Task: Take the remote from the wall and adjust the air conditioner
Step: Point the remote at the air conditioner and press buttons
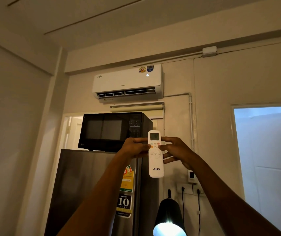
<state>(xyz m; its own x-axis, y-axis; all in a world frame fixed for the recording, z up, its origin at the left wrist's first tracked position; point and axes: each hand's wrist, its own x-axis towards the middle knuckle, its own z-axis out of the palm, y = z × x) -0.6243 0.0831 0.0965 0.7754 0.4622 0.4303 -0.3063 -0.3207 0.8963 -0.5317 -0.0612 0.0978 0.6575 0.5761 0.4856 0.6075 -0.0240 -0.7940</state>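
A white AUX remote (155, 165) is held upright in front of me, its small screen lit at the top. My left hand (133, 148) grips its left edge, thumb on the upper buttons. My right hand (176, 151) grips its right edge, thumb also on the buttons. High on the wall above hangs the white air conditioner (127, 82), its flap open and a lit number showing on its front at the right.
A black microwave (110, 132) stands on a steel fridge (88, 184) just behind my left hand. A black lamp (169, 217) shines at the bottom. Wall sockets (187, 188) with plugged cables and an open doorway (269, 159) lie to the right.
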